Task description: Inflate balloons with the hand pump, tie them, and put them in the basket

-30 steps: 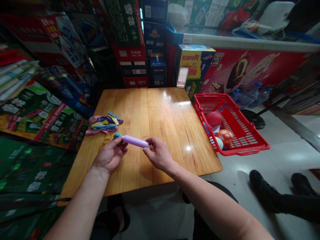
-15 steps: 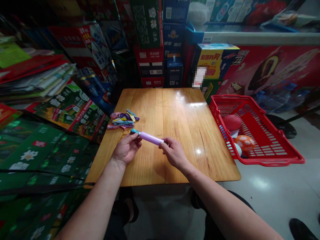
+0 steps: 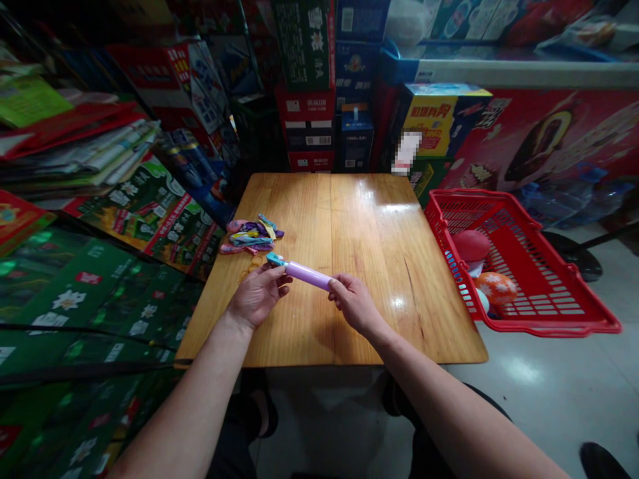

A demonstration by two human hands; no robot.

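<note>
Between my hands, above the wooden table (image 3: 369, 266), is a light purple hand balloon pump (image 3: 308, 275), slanting down to the right. A limp blue balloon (image 3: 274, 259) sits at its left end, by the nozzle. My left hand (image 3: 257, 296) pinches the balloon there, thumb on top, with the lower fingers loosely curled. The pump's right end is gripped in my right hand (image 3: 352, 299), whose fingers hide the tip. Beyond my left hand lies a pile of uninflated balloons (image 3: 252, 235) in pink, purple, yellow and blue. Some thin yellowish rubber bands (image 3: 253, 267) lie just in front of that pile.
A red plastic basket (image 3: 559, 279) stands right of the table, holding a red balloon (image 3: 472, 246) and an orange patterned one (image 3: 496, 288). Green cartons (image 3: 74, 299) are stacked close on the left. More boxes (image 3: 309, 123) and a freezer (image 3: 529, 140) stand behind.
The whole view has shifted slightly. My left hand's grip on the blue balloon has changed a little, and more of the balloon shows above the thumb. My right hand still grips the pump's end.
</note>
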